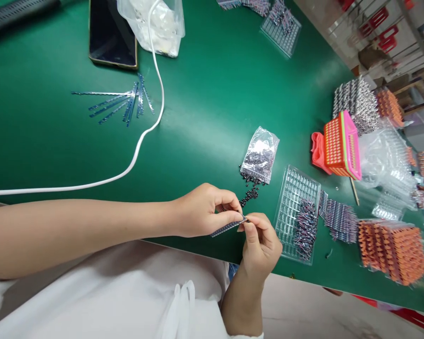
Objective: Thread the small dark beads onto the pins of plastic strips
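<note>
My left hand (pixel 207 212) is closed, thumb and forefinger pinching a narrow dark patterned strip (pixel 228 228) whose free end sticks out below the palm. At the strip's other end, the thumb and fingertips of my right hand (pixel 261 245) meet it, pinched around a tiny dark piece that looks like a bead (pixel 247 220). Just beyond the fingers lies a loose trail of small dark shiny beads (pixel 250 194). It leads to a clear plastic bag (pixel 260 154) partly filled with the same beads.
Right of my hands sits a clear compartment tray (pixel 286 212) with dark thin pieces (pixel 306 230). Orange stacked pieces (pixel 392 252) and an orange basket (pixel 334 146) are farther right. A white cable (pixel 137 150) crosses the green table (pixel 205 103) near blue strips (pixel 129 101) and a phone (pixel 113 33).
</note>
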`<state>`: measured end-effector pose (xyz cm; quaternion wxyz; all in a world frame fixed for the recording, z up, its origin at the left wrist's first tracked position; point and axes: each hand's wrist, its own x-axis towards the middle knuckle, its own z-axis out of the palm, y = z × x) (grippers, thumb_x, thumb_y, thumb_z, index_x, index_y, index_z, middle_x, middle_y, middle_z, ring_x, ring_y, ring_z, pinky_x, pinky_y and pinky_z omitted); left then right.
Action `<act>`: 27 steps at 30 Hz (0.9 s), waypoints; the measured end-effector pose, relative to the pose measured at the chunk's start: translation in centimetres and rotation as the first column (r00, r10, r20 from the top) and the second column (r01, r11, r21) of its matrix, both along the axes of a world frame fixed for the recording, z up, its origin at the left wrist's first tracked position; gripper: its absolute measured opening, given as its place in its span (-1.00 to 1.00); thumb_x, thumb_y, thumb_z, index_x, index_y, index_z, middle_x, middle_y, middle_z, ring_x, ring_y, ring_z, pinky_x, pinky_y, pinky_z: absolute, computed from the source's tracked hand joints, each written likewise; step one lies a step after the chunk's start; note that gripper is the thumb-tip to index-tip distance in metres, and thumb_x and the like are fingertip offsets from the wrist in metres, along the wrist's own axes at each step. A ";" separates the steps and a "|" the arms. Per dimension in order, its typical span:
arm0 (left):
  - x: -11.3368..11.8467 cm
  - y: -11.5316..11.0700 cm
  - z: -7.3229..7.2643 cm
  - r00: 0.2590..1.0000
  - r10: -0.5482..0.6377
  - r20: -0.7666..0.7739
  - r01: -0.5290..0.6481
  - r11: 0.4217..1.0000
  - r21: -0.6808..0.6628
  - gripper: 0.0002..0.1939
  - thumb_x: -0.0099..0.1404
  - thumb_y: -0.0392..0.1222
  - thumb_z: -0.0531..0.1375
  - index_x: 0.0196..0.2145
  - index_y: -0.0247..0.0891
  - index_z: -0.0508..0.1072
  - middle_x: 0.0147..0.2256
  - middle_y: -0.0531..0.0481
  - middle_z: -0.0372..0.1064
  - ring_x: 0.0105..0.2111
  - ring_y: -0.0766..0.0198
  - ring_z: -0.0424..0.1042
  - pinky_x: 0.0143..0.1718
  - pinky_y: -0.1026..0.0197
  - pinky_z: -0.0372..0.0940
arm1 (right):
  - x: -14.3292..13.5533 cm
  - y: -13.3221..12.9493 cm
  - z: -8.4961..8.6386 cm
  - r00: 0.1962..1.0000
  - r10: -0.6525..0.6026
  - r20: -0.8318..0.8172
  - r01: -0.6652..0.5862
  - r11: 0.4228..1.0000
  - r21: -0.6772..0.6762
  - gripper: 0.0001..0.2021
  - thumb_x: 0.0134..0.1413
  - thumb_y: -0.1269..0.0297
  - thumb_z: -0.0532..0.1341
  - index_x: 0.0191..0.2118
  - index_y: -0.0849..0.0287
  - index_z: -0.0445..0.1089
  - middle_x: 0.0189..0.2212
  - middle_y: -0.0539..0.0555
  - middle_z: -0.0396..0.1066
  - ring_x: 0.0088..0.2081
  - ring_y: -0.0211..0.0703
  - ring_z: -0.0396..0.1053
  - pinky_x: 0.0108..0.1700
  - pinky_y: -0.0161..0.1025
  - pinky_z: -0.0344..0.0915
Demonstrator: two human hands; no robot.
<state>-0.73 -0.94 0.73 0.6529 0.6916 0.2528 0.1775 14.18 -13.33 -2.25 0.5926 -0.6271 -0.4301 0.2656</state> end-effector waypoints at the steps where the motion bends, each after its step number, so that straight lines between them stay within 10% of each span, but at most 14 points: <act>1: 0.0 0.0 0.1 1.000 0.007 0.003 -0.007 1.000 -0.001 -0.81 0.30 -0.16 0.19 -0.35 -0.30 0.56 -0.46 0.02 0.55 -0.46 0.35 0.44 -0.41 0.35 0.29 | 0.0 0.0 0.0 1.000 0.004 -0.004 -0.003 1.000 0.004 -0.91 0.17 0.39 0.27 -0.26 0.07 0.51 -0.41 0.01 0.39 -0.42 -0.23 0.34 -0.42 -0.26 0.27; 27: 0.0 0.1 -0.2 1.000 0.008 0.004 -0.008 0.993 0.116 -0.83 0.29 -0.21 0.19 -0.36 -0.33 0.55 -0.46 -0.01 0.54 -0.46 0.36 0.43 -0.43 0.37 0.28 | -0.2 -0.1 0.0 0.995 -0.001 0.100 0.004 1.000 -0.030 -0.88 0.15 0.42 0.28 -0.23 0.06 0.51 -0.41 0.02 0.41 -0.40 -0.20 0.35 -0.39 -0.23 0.27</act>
